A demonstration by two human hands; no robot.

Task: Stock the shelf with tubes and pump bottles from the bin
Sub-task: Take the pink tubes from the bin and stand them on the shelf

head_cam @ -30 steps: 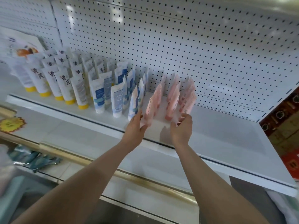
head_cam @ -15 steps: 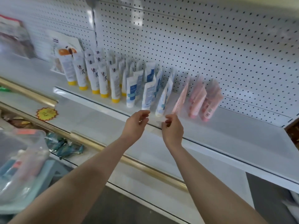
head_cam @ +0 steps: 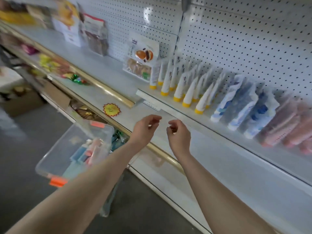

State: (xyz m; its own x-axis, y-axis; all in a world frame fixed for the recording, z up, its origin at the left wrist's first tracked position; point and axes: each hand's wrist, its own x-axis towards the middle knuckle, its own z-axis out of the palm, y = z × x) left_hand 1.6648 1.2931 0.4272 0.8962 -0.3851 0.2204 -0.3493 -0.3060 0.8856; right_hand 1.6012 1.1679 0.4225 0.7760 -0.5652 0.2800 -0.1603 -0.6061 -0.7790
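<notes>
Both hands are empty. The left hand [head_cam: 145, 129] and the right hand [head_cam: 179, 137] hover side by side in front of the shelf [head_cam: 236, 149], fingers loosely curled around nothing. The clear plastic bin [head_cam: 64, 146] sits low on the person's left, below shelf level, with pink and blue tubes [head_cam: 91, 151] jumbled inside; blur hides whether any pump bottle is among them. On the shelf, yellow-capped white tubes [head_cam: 185, 88], blue-and-white tubes [head_cam: 244, 108] and pink tubes [head_cam: 287, 129] stand cap-down in leaning rows.

The step in hand looks like a reach down into the bin. It would go best with the left hand, which is nearer the bin. It should pick out tubes of one colour and grip them by the body with caps pointing one way. They can then be stood beside their matching row without knocking it over.
</notes>
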